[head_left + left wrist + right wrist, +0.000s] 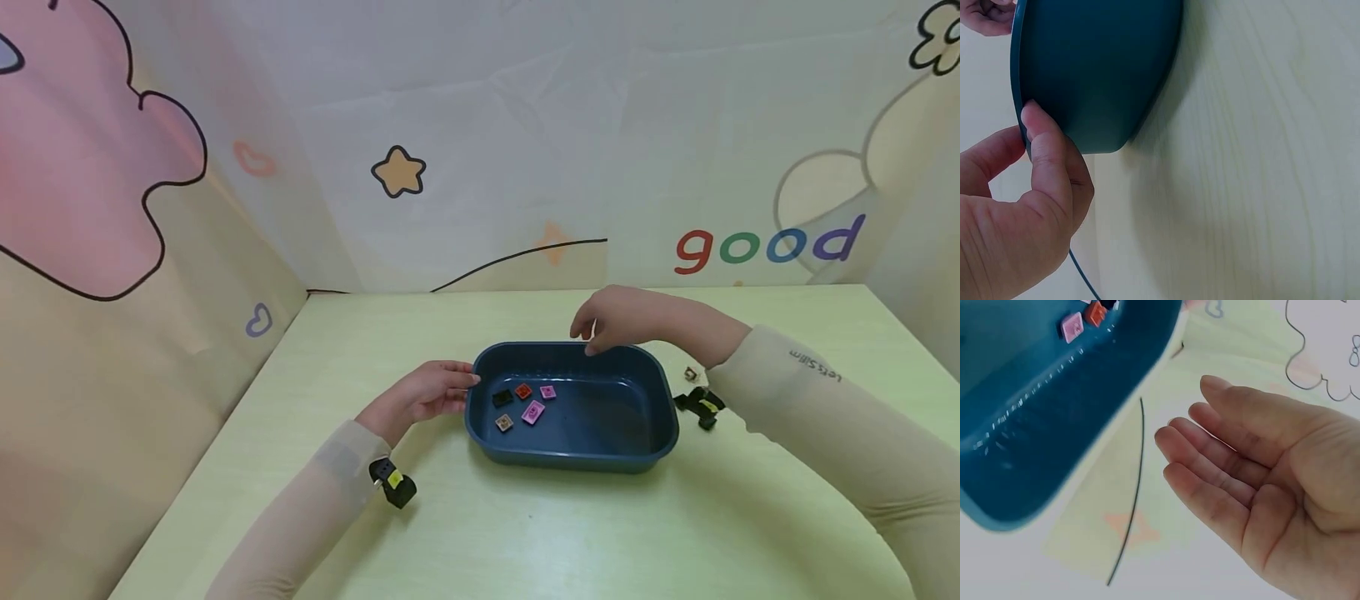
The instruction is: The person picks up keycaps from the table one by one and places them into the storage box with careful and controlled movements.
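Observation:
A dark blue rectangular tray [607, 417] with rounded corners stands on the table. My left hand [435, 390] pinches its left rim between thumb and fingers; the left wrist view shows this grip close up. Inside the tray's left half lie small square-looking pieces: a black one [502, 398], an orange-red one [522, 391], a small pink one [548, 392], a larger pink one [533, 412] and a tan one [504, 422]. Over the far rim hovers my right hand [618, 317]. Its fingers [1200, 497] are loosely bent and hold nothing, apart from the tray in the right wrist view.
Another small tan piece [691, 374] lies on the pale wood-grain table [540, 533] to the right of the tray, beneath my right forearm. A printed cloth [480, 192] hangs behind the table and along its left side. Each wrist carries a black strap-on camera [393, 482].

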Demonstrator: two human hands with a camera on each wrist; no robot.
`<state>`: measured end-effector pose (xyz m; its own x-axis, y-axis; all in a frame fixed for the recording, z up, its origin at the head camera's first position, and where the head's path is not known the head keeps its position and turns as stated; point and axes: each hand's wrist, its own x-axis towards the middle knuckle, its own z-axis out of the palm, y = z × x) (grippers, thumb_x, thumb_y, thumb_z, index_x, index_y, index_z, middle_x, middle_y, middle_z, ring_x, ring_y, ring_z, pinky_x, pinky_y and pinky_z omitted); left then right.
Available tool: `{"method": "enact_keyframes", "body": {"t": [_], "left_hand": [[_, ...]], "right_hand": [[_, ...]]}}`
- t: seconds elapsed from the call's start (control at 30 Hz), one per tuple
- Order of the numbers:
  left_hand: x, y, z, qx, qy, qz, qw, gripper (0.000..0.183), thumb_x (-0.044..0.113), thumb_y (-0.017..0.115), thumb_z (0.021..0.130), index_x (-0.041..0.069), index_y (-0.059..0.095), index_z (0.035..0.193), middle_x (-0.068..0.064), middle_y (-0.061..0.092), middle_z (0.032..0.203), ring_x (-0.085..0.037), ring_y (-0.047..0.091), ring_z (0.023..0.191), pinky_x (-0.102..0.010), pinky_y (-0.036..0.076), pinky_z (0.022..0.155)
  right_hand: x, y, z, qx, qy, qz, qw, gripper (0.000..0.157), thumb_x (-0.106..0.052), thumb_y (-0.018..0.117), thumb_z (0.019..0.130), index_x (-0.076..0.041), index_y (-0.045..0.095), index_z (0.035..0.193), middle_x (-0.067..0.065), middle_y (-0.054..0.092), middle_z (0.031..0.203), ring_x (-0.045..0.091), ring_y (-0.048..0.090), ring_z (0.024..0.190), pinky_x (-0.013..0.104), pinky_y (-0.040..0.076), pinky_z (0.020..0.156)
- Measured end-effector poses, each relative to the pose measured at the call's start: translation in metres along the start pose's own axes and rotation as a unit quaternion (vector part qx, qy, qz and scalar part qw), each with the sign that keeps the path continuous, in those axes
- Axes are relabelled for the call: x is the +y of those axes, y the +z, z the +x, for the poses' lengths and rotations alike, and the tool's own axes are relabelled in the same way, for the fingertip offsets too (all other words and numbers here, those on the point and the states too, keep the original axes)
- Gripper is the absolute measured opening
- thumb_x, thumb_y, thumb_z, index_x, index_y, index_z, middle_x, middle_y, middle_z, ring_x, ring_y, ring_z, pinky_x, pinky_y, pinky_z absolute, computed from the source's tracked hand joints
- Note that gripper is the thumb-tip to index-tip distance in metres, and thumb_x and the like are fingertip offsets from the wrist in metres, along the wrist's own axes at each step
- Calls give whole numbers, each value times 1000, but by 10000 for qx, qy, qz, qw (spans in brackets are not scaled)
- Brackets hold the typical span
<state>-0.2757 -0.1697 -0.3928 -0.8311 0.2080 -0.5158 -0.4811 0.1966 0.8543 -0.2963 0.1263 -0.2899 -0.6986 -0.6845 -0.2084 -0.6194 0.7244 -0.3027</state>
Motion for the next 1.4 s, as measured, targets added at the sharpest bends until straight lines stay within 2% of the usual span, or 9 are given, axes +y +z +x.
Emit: {"method": "enact_keyframes", "body": {"t": [0.27,0.63,0.93,1.17,1.4], "left_hand": [[1,1,-1,-13,-3,-53,10000,28,11,57,104,1,55,130,0,64,84,-9,60,67,-15,55,60],[-1,-1,-1,-11,-34,-102,9999,28,11,57,104,1,55,130,1,65,83,-9,61,67,-15,56,60],[0,0,-1,9,-60,-130,9999,29,11,57,104,1,54,132,0,65,85,-10,61,69,-15,56,60],[0,1,-1,22,-42,-85,10000,32,11,57,104,1,55,134,0,65,87,-10,61,70,-15,56,61],[0,0,-1,55,-47,-76,9999,34,12,58,104,1,54,136,-1,66,91,-11,61,72,-15,56,62]], "right_hand": [[7,-16,-25,314,72,-8,9995,30,-12,74,93,1,72,119,13,75,110,26,70,98,45,61,87],[20,-24,-47,494,431,-3,9978,33,-14,76,91,1,71,120,11,76,106,22,69,95,41,62,82],[36,-22,-64,588,517,195,9967,33,-12,73,93,4,70,122,7,77,103,19,71,90,38,62,79],[50,-15,-77,822,577,197,9948,28,-11,72,93,2,72,119,5,78,99,16,72,87,34,61,77],[64,-6,-92,1050,795,214,9911,28,-12,72,94,0,72,120,10,77,108,22,73,95,42,62,81]]}}
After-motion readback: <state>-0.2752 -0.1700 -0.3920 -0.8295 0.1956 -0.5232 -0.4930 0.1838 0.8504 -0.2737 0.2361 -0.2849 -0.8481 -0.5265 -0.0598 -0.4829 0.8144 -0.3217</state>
